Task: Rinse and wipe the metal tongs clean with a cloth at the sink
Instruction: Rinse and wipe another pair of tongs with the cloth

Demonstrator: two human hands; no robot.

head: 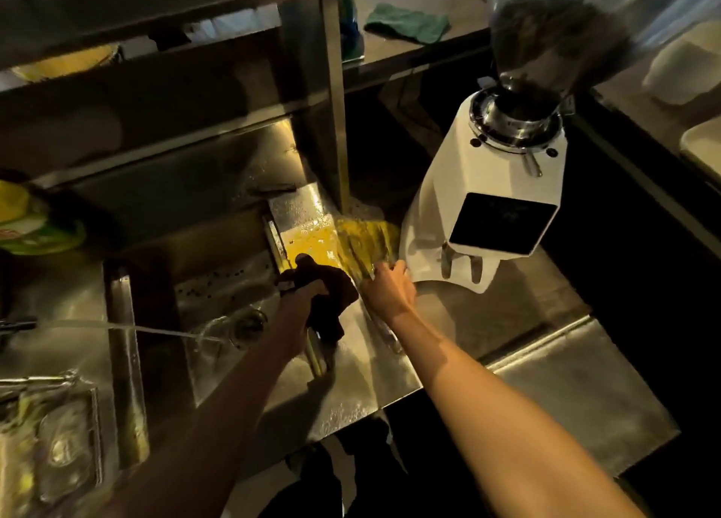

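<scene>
Two hands: left hand (309,294), right hand (387,289); two cloths: dark cloth (332,283), green cloth (407,23); one grinder (489,189).

Centre cloth (331,299) is dark brown-black; counter (538,381) beside it silver-grey w/ a yellow patch (308,240). Grinder (495,189) at right: white w/ black panel (503,221); upper-centre rag (407,23) green, left-edge bottle (27,225) yellow-green.

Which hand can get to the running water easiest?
Left, probably. The left hand grips the dark cloth at the edge of the sink, near the water stream. The right hand is out on the counter beside the white grinder.
</scene>
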